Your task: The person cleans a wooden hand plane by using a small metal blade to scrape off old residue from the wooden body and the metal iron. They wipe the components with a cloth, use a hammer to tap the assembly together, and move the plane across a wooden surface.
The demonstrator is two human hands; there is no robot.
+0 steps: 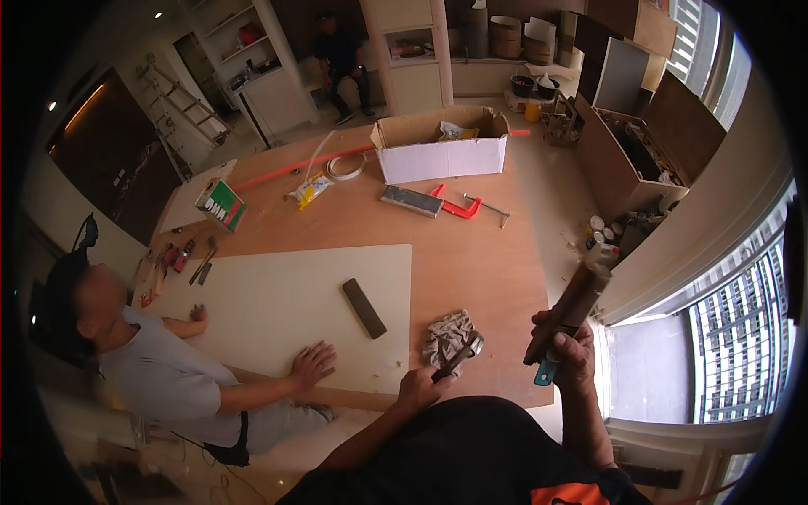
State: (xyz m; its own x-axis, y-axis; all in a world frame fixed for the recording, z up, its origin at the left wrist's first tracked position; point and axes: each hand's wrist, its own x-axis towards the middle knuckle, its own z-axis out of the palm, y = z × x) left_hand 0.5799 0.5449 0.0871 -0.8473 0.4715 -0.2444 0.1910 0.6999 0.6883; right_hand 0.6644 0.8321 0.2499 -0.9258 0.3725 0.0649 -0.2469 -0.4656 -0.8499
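Note:
My left hand is closed round the handle of a hammer, its metal head pointing up over a crumpled brown cloth on the table. On the right, my right hand grips a dark wooden hand plane, held tilted up beyond the table's edge. A teal metal piece sticks out below that hand. Left of the cloth, a dark narrow block lies on a cream-coloured panel. A co-worker's two hands rest flat on or beside this panel.
The brown table also bears a red clamp, a grey block, a long cardboard box, a green-and-white can and several tools. The co-worker stands at left. Another person is farther back.

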